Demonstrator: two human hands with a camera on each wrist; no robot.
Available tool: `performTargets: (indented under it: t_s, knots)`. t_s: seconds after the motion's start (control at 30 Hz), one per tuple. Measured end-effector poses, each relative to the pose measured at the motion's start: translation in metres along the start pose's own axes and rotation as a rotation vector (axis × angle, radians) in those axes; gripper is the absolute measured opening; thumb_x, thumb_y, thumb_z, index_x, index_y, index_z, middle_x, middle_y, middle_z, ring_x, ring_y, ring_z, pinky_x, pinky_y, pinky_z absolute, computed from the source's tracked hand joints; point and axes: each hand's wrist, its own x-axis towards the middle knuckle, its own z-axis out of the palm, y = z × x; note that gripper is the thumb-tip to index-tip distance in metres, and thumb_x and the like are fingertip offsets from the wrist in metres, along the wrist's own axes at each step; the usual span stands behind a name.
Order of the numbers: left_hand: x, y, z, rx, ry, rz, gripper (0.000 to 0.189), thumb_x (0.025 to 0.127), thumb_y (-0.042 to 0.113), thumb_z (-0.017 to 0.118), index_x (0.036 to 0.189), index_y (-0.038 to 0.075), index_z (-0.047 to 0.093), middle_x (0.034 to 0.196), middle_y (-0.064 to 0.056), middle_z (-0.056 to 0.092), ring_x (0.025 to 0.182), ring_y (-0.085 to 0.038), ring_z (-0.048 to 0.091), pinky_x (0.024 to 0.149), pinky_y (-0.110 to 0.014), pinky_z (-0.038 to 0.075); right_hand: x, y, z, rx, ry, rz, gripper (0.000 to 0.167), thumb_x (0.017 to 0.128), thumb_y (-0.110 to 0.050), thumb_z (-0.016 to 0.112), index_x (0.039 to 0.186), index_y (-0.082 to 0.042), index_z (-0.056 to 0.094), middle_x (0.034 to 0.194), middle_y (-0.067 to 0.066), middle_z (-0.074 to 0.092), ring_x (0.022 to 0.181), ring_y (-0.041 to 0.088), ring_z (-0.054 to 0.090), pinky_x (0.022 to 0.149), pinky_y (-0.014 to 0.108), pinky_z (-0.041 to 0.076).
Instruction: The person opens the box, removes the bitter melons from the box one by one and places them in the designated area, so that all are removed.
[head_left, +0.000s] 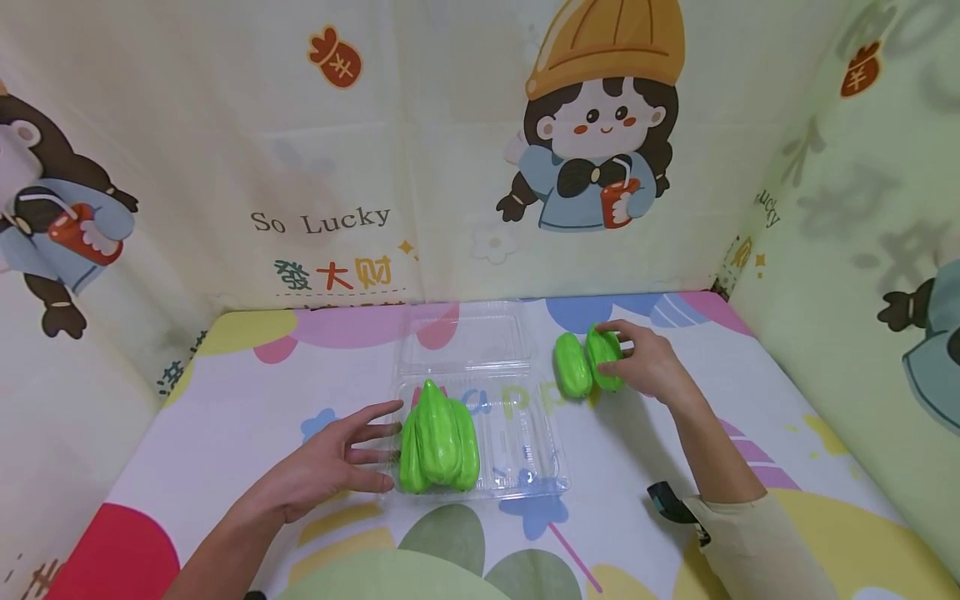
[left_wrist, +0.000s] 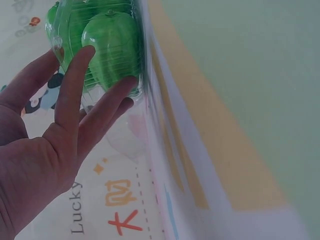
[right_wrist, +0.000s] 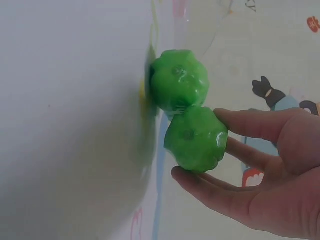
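Observation:
My right hand holds a glossy green ridged fruit between its thumb and fingers. That fruit touches a second green fruit, which lies on the table to its left. A clear plastic clamshell box stands in the middle with its lid folded back. Several green fruits are stacked in the left part of the box. My left hand is beside the box's left wall, its fingers spread; in the left wrist view, fingertips appear against the clear side.
A patterned cloth covers the table. Printed curtains rise at the back and on both sides. A dark wrist strap shows at the right sleeve.

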Motion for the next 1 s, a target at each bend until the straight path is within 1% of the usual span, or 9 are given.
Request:
performTargets:
  t_s: [0.13, 0.57, 1.0]
  knots:
    - [0.000, -0.001, 0.000, 0.001, 0.002, -0.001, 0.099, 0.086, 0.006, 0.083, 0.166, 0.015, 0.026, 0.164, -0.031, 0.031, 0.139, -0.047, 0.052, 0.093, -0.044, 0.060, 0.002, 0.002, 0.003, -0.010, -0.005, 0.004, 0.061, 0.092, -0.019, 0.077, 0.148, -0.012, 0.054, 0.149, 0.029, 0.050, 0.131, 0.050, 0.058, 0.090, 0.052, 0.060]
    - [0.000, -0.001, -0.001, 0.000, 0.008, -0.001, 0.099, 0.085, 0.005, 0.083, 0.165, 0.015, 0.026, 0.164, -0.032, 0.031, 0.138, -0.047, 0.053, 0.092, -0.044, 0.060, 0.009, 0.008, 0.009, -0.026, -0.029, 0.008, 0.061, 0.092, -0.016, 0.076, 0.149, -0.012, 0.053, 0.152, 0.030, 0.047, 0.133, 0.052, 0.055, 0.093, 0.056, 0.058]
    - [0.001, -0.001, -0.001, 0.001, 0.010, 0.000, 0.099, 0.085, 0.005, 0.083, 0.165, 0.014, 0.027, 0.164, -0.031, 0.032, 0.137, -0.046, 0.054, 0.092, -0.044, 0.060, 0.012, 0.013, 0.013, -0.035, -0.035, 0.008, 0.060, 0.094, -0.018, 0.074, 0.150, -0.013, 0.052, 0.152, 0.030, 0.047, 0.134, 0.052, 0.054, 0.098, 0.059, 0.056]
